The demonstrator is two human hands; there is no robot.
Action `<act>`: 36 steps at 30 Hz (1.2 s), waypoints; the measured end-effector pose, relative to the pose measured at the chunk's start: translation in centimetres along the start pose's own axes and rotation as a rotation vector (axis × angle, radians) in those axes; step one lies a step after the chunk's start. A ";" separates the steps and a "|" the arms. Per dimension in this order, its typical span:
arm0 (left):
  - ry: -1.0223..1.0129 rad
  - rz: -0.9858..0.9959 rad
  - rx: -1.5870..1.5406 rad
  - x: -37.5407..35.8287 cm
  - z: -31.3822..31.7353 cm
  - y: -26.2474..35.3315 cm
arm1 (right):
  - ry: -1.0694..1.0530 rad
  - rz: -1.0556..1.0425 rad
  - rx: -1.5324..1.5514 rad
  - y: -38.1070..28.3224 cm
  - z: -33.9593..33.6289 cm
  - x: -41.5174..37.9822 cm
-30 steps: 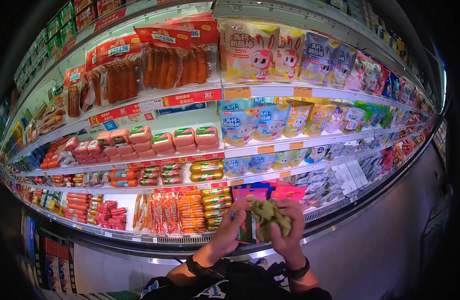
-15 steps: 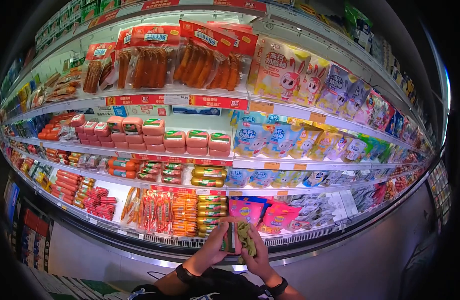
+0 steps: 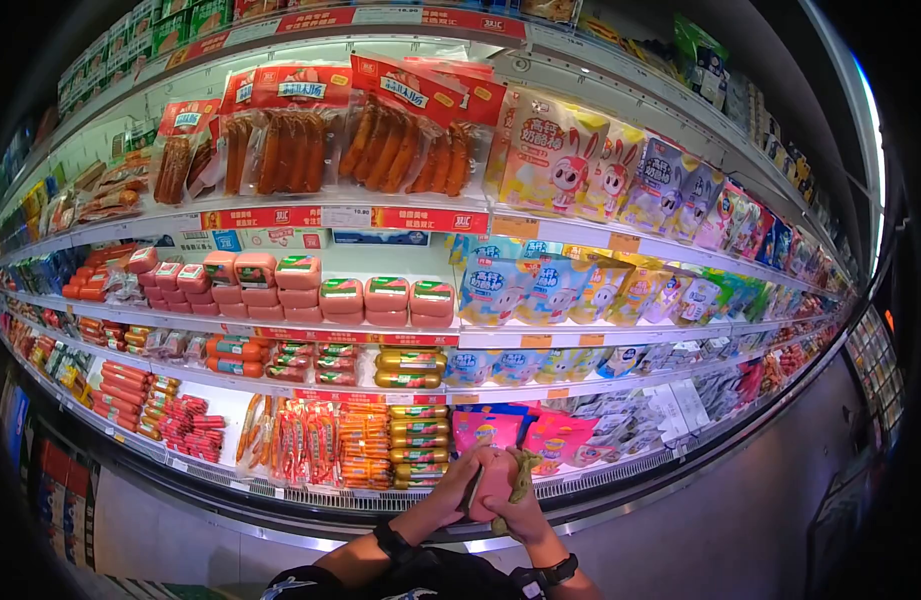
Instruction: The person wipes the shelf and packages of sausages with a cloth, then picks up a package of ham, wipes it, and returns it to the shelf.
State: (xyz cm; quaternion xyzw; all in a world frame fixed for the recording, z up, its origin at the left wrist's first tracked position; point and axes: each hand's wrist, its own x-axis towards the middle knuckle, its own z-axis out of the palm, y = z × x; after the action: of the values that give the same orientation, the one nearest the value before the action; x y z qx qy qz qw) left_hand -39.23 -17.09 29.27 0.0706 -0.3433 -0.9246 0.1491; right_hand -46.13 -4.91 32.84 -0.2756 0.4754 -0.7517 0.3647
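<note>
A pink block of packaged luncheon meat [image 3: 494, 478] is held up in front of the lowest shelf. My left hand [image 3: 452, 497] grips it along its left side, fingers closed. Against its right side, my right hand [image 3: 526, 518] is closed on a crumpled olive-green cloth [image 3: 525, 474], with the thumb lying over the pink face. Part of the cloth shows above that hand, and a bit hangs below the block. Similar pink meat blocks [image 3: 341, 300] stand stacked on the middle shelf.
Packs of brown sausages [image 3: 295, 150] and cheese-stick pouches [image 3: 560, 150] fill the upper shelf. Gold-wrapped sausages [image 3: 418, 440] and pink bags [image 3: 558, 440] lie on the lowest shelf, just beyond my hands. A dark rim with a vent grille [image 3: 600, 480] edges the case.
The meat block has been turned, so a plain pink face shows instead of its dark label edge. Both hands have shifted slightly right in view, and the cloth has moved to the block's right edge.
</note>
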 end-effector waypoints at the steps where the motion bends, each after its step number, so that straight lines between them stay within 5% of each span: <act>1: 0.000 -0.006 0.000 0.5 -0.2 -0.4 | 0.005 0.002 0.002 -0.1 0.1 0.1; 3: 0.171 0.084 0.335 1.3 -1.2 -1.2 | 0.092 0.061 0.038 -0.4 0.4 0.5; 5: 0.126 0.075 0.173 0.7 -1.0 -0.7 | 0.118 0.003 -0.055 -0.5 0.4 1.0; 9: -0.169 0.075 0.617 -0.9 0.0 3.0 | 0.160 -0.037 -0.061 -0.5 0.1 0.6; 22: -0.235 0.351 0.738 -4.1 3.2 6.4 | 0.051 -0.188 -0.188 -3.0 1.1 0.0; 25: -0.247 0.150 0.561 -4.3 3.1 7.9 | 0.033 -0.227 -0.441 -3.6 1.5 0.1; 29: -0.298 0.073 0.393 -4.2 1.6 8.4 | -0.020 -0.560 -0.746 -5.3 3.8 0.8; 35: -0.216 0.145 0.177 -3.9 0.4 7.3 | -0.010 -0.614 -0.734 -4.8 4.2 2.2; 36: -0.217 0.125 0.123 -3.8 0.6 7.6 | 0.087 -0.472 -0.510 -4.1 3.5 2.1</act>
State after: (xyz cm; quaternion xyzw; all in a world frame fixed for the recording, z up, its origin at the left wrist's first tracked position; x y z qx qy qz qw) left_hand -34.00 -20.96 34.80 -0.0421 -0.4172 -0.8930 0.1637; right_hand -45.84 -7.24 38.08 -0.4278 0.5861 -0.6834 0.0799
